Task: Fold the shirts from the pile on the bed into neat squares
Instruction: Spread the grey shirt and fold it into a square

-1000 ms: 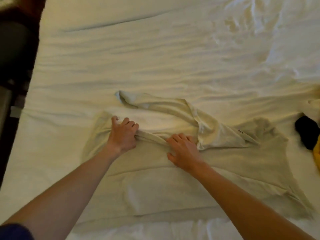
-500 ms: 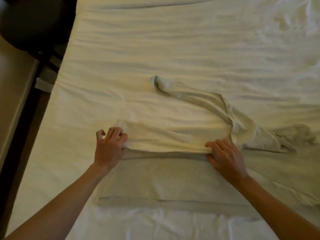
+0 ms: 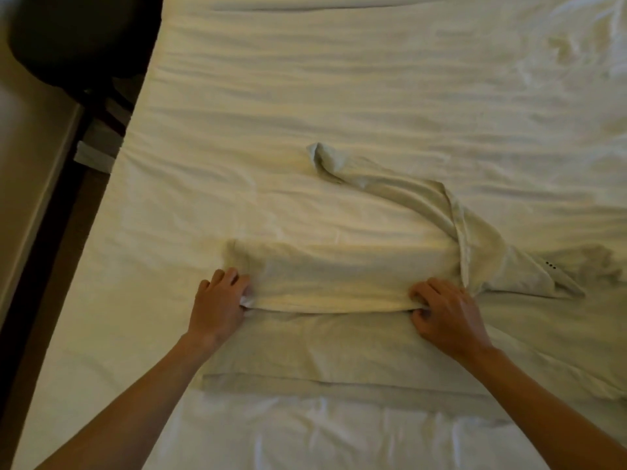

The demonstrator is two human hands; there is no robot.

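Head camera looks down on a pale beige long-sleeved cotton shirt [image 3: 339,347] spread across a white wrinkled bed sheet [image 3: 339,96]. One edge of the shirt is doubled over toward the person, making a folded band whose near edge runs straight between the two hands.

At the left end of that fold the left hand [image 3: 217,305] has its fingers curled, and a bit of cloth is bunched against them at the corner of the fold; its grip is closed on the shirt there. At the right end the right hand [image 3: 448,317] lies knuckles up with its fingertips tucked down over the fold's edge and the thumb under it, so its grip pinches the same edge. Both hands sit on top of the shirt's lower layer, which lies flat beneath them and reaches toward the near edge of the bed.

Beyond the right hand a long sleeve [image 3: 390,184] of the shirt trails away in a curve, ending in a crumpled cuff well apart from both hands. Just right of that hand a pointed flap carries three small dark dots [image 3: 550,265].

Past the bed's left edge stands a dark rounded chair [image 3: 78,39], blurred.
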